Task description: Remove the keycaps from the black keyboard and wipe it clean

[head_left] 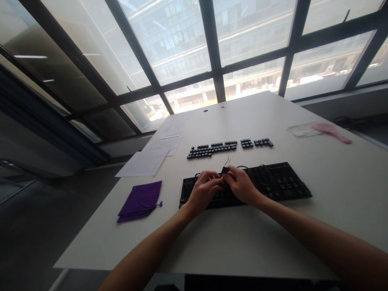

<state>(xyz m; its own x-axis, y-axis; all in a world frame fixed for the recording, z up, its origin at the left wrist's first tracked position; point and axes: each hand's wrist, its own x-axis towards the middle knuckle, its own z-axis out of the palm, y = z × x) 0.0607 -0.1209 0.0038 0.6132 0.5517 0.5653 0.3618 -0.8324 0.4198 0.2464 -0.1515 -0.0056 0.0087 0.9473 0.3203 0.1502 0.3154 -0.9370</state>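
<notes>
Over the black keyboard (280, 184), my two hands meet with their fingertips close together. Between them is a keycap puller (224, 170), its black body pinched and its two thin wire prongs pointing up and away from me. My right hand (241, 185) closes on it from the right. From the left, my left hand (206, 189) has its fingers bent and pressed against its lower part. Whether a keycap is also between the fingers is hidden. Bare key positions show on the keyboard beside my hands. Removed black keycaps (212, 150) stand in rows behind the keyboard.
A folded purple pouch (141, 201) lies left on the white table (188, 238). Paper sheets (144, 163) spread along the left edge. A pink hairbrush (330, 131) rests partly on a pale flat packet (298, 129) at the right. Windows stand behind the table.
</notes>
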